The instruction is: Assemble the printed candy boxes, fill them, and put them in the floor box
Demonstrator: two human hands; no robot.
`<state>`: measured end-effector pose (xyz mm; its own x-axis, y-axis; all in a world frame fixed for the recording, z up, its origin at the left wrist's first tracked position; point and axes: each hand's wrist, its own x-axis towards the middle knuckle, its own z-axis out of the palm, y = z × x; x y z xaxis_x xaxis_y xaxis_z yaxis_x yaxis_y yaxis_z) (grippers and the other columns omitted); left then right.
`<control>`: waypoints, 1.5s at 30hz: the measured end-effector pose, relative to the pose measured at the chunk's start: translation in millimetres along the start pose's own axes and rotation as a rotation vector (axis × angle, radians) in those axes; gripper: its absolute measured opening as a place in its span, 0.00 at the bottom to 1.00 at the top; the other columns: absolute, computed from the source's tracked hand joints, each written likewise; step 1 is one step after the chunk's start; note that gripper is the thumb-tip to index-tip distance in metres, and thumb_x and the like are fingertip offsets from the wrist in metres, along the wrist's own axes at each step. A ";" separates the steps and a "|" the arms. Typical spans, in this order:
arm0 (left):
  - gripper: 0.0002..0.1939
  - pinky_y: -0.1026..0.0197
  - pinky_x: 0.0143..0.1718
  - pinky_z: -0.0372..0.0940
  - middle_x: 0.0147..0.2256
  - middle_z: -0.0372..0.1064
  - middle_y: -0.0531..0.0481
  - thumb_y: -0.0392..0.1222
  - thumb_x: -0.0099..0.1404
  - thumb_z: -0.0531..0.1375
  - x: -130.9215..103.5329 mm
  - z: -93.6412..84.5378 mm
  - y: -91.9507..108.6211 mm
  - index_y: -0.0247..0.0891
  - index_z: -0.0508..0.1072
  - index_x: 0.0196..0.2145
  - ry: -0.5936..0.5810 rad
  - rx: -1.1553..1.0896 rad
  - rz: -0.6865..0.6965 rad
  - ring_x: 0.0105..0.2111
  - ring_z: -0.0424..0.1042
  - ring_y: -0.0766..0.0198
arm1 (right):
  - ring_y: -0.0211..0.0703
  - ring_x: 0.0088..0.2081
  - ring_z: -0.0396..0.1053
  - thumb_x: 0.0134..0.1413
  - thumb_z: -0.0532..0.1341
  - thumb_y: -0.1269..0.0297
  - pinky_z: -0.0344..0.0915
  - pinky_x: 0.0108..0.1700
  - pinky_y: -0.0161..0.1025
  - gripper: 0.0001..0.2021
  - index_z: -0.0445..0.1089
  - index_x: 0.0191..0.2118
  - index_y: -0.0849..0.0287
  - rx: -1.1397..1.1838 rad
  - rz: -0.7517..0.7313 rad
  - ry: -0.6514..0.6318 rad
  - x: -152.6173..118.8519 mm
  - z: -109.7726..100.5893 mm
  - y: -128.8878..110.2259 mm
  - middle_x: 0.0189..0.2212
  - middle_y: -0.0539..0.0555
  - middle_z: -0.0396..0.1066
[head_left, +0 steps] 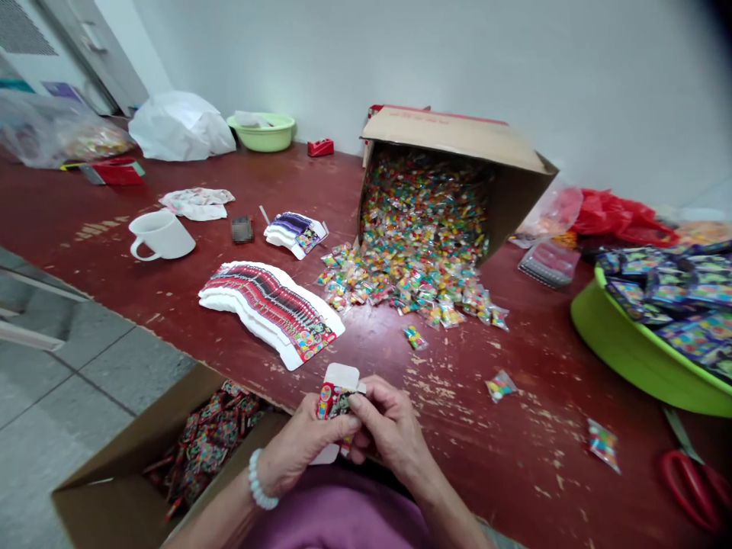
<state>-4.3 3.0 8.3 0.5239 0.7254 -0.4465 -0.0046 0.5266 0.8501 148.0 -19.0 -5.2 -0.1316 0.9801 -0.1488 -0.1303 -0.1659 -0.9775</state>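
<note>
Close to my body, at the table's front edge, my left hand [306, 431] and my right hand [389, 423] hold one small printed candy box [338, 398] between them. Its white end flaps stick out at top and bottom. The fingers of both hands are closed on its sides. Beyond my hands lies a fanned row of flat red candy boxes [268, 305]. A large tipped cardboard carton [457, 126] spills small clear candy packets [423, 229] onto the table. One loose packet [415, 337] rests just beyond my right hand.
Below the table at left stands an open carton [85, 488] with filled red boxes [211, 435]. A white mug [162, 235] and purple flat boxes [294, 231] sit further back. At right are a green basin [634, 366] of dark packs and red-handled scissors [689, 488].
</note>
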 end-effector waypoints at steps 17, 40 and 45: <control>0.23 0.64 0.36 0.68 0.37 0.73 0.51 0.43 0.60 0.66 -2.5 1.4 -4.4 0.42 0.65 0.51 0.190 -0.122 0.208 0.33 0.73 0.65 | 0.40 0.35 0.69 0.56 0.65 0.59 0.66 0.40 0.36 0.10 0.72 0.42 0.57 0.072 -0.079 0.255 3.2 -1.9 17.1 0.35 0.52 0.74; 0.24 0.63 0.25 0.66 0.28 0.73 0.47 0.59 0.69 0.52 -1.8 5.0 -11.2 0.38 0.67 0.50 0.023 -0.304 -0.041 0.23 0.72 0.63 | 0.38 0.29 0.69 0.59 0.62 0.59 0.66 0.32 0.35 0.08 0.76 0.34 0.56 -0.276 -0.232 0.067 4.5 -12.9 -9.4 0.30 0.51 0.70; 0.32 0.66 0.19 0.63 0.25 0.72 0.48 0.65 0.68 0.47 3.2 6.7 -12.3 0.37 0.68 0.54 0.098 -0.207 -0.063 0.18 0.68 0.66 | 0.38 0.26 0.69 0.56 0.65 0.56 0.66 0.30 0.34 0.10 0.73 0.31 0.58 -0.225 -0.106 0.093 8.5 -14.4 -9.2 0.27 0.51 0.72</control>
<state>3.1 -4.2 -1.8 0.4431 0.7229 -0.5302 -0.1545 0.6442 0.7491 162.2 -7.5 0.4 -0.0365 0.9983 -0.0464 0.0844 -0.0432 -0.9955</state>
